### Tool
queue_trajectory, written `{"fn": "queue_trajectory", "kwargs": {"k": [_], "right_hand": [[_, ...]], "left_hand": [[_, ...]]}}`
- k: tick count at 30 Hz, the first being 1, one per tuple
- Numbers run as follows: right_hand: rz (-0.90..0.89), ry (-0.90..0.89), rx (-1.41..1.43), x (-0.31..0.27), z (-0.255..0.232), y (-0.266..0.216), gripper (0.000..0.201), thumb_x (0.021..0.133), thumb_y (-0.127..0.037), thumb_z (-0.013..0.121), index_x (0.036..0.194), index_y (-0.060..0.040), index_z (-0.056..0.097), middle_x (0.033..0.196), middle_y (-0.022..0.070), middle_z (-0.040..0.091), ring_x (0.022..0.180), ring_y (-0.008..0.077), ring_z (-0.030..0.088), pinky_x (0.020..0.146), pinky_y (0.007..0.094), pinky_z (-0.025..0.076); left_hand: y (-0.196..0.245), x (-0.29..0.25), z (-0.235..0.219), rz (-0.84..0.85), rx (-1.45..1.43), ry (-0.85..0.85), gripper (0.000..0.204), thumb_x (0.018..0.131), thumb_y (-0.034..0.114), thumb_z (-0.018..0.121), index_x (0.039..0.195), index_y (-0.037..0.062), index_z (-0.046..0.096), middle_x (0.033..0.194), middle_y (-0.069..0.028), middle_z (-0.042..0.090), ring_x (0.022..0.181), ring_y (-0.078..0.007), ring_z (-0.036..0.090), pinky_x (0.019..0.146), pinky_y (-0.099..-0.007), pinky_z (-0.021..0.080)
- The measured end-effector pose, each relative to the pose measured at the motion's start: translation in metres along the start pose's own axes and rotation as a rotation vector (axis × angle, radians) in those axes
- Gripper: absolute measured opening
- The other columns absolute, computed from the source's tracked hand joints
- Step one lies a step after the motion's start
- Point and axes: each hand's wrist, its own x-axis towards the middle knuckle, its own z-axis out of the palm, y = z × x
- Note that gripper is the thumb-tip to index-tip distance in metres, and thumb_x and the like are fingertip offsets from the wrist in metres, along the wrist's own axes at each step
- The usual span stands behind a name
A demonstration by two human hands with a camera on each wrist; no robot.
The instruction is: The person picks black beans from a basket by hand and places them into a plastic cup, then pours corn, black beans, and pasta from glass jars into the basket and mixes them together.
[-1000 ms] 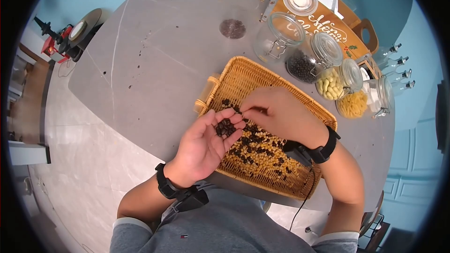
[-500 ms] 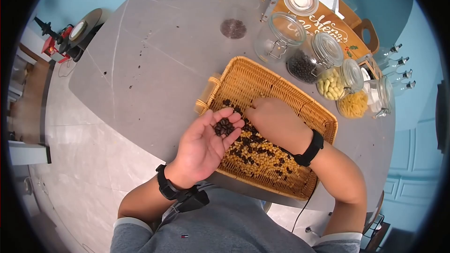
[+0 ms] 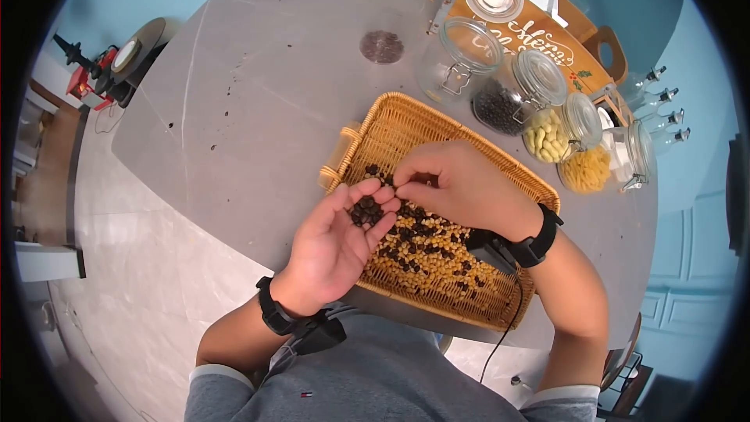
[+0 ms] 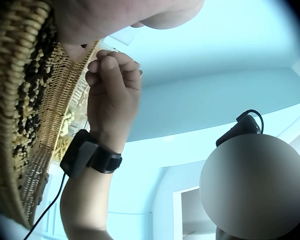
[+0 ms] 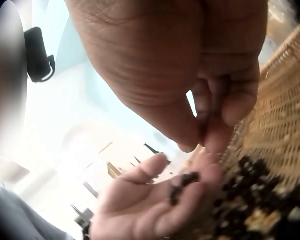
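Note:
The left hand is palm up and slightly cupped at the basket's left side, with a small pile of dark beans on its fingers. In the right wrist view some dark beans lie on that palm. Thumb and forefinger of the right hand meet just above the left fingertips, pinching what looks like a dark bean, mostly hidden by the fingers. Both hands are over the wicker basket. Yellow kernels mixed with dark beans cover its lower part.
Beyond the basket stand an open, seemingly empty glass jar, a jar of dark beans, a jar of pale shell-shaped pieces and one of yellow pasta. A clear container with dark contents stands farther left; a wooden tray is behind.
From over the basket, the right hand has come back to the left fingertips, its thumb and forefinger together. The left hand stays palm up with its beans.

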Motion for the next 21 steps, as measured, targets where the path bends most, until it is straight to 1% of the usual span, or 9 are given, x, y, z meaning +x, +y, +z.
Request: {"fn": "queue_trajectory", "kwargs": {"k": [2, 4, 7, 10, 14, 16, 19, 20, 21], "right_hand": [[-0.033, 0.024, -0.146, -0.001, 0.005, 0.017, 0.010, 0.081, -0.004, 0.068, 0.091, -0.0019, 0.066, 0.078, 0.0113, 0.064, 0.072, 0.0254, 0.063, 0.066, 0.0333, 0.049], [-0.129, 0.003, -0.346, -0.007, 0.016, 0.032, 0.014, 0.079, -0.005, 0.069, 0.093, -0.0023, 0.067, 0.082, 0.0128, 0.064, 0.078, 0.0327, 0.064, 0.070, 0.0400, 0.050], [-0.117, -0.008, -0.365, -0.008, 0.028, 0.041, 0.014, 0.078, -0.007, 0.071, 0.090, -0.0024, 0.066, 0.084, 0.0140, 0.064, 0.083, 0.0375, 0.062, 0.074, 0.0451, 0.050], [-0.088, -0.042, -0.362, -0.006, 0.028, 0.041, 0.008, 0.081, -0.010, 0.066, 0.086, -0.0034, 0.066, 0.083, 0.0152, 0.064, 0.088, 0.0360, 0.063, 0.075, 0.0442, 0.050], [-0.089, -0.014, -0.264, -0.002, 0.010, 0.018, 0.008, 0.079, -0.004, 0.065, 0.087, -0.0023, 0.065, 0.079, 0.0132, 0.063, 0.078, 0.0348, 0.062, 0.069, 0.0408, 0.050], [0.139, -0.131, 0.140, 0.001, -0.001, -0.013, 0.007, 0.080, -0.002, 0.063, 0.087, -0.0023, 0.064, 0.077, 0.0124, 0.063, 0.077, 0.0341, 0.062, 0.067, 0.0392, 0.050], [0.102, -0.126, 0.330, 0.004, 0.001, -0.020, 0.010, 0.080, -0.002, 0.063, 0.090, -0.0020, 0.064, 0.079, 0.0124, 0.064, 0.078, 0.0349, 0.062, 0.069, 0.0403, 0.050], [0.099, -0.117, 0.330, 0.006, 0.004, -0.006, 0.010, 0.080, -0.002, 0.063, 0.090, -0.0020, 0.064, 0.079, 0.0124, 0.064, 0.078, 0.0349, 0.062, 0.069, 0.0403, 0.050], [-0.033, -0.018, 0.053, 0.010, 0.011, 0.019, 0.012, 0.080, -0.002, 0.064, 0.092, -0.0020, 0.065, 0.082, 0.0128, 0.064, 0.080, 0.0351, 0.062, 0.071, 0.0410, 0.050]], "left_hand": [[0.000, -0.009, 0.001, 0.054, 0.006, -0.006, 0.037, 0.103, 0.030, 0.044, 0.123, 0.0000, 0.056, 0.123, -0.0131, 0.060, 0.118, -0.0254, 0.056, 0.107, -0.0380, 0.043], [0.002, -0.016, 0.003, 0.097, 0.024, -0.015, 0.038, 0.103, 0.030, 0.044, 0.124, -0.0001, 0.055, 0.124, -0.0133, 0.060, 0.118, -0.0255, 0.056, 0.107, -0.0379, 0.043], [0.003, -0.021, 0.003, 0.116, 0.026, -0.009, 0.047, 0.103, 0.035, 0.043, 0.130, -0.0039, 0.049, 0.125, -0.0161, 0.059, 0.122, -0.0282, 0.055, 0.107, -0.0371, 0.045], [0.007, -0.021, 0.004, 0.100, 0.034, -0.010, 0.047, 0.103, 0.034, 0.043, 0.130, -0.0038, 0.049, 0.126, -0.0165, 0.058, 0.123, -0.0284, 0.055, 0.108, -0.0375, 0.045], [0.009, -0.020, 0.004, 0.073, 0.029, 0.012, 0.048, 0.103, 0.035, 0.042, 0.130, -0.0041, 0.049, 0.127, -0.0167, 0.058, 0.123, -0.0288, 0.055, 0.108, -0.0378, 0.045], [0.007, -0.020, 0.006, 0.059, 0.038, 0.013, 0.048, 0.103, 0.035, 0.042, 0.130, -0.0043, 0.048, 0.127, -0.0168, 0.058, 0.123, -0.0289, 0.055, 0.108, -0.0379, 0.045], [0.005, -0.018, 0.011, 0.082, 0.066, 0.063, 0.048, 0.103, 0.034, 0.043, 0.130, -0.0047, 0.048, 0.129, -0.0174, 0.057, 0.123, -0.0302, 0.054, 0.108, -0.0386, 0.044], [0.004, -0.021, 0.009, 0.094, 0.040, 0.054, 0.048, 0.103, 0.034, 0.043, 0.129, -0.0049, 0.048, 0.129, -0.0176, 0.056, 0.124, -0.0310, 0.054, 0.109, -0.0392, 0.044], [0.005, -0.022, 0.008, 0.106, 0.014, 0.044, 0.048, 0.102, 0.034, 0.044, 0.129, -0.0051, 0.048, 0.129, -0.0179, 0.056, 0.124, -0.0318, 0.053, 0.109, -0.0399, 0.043]]}}
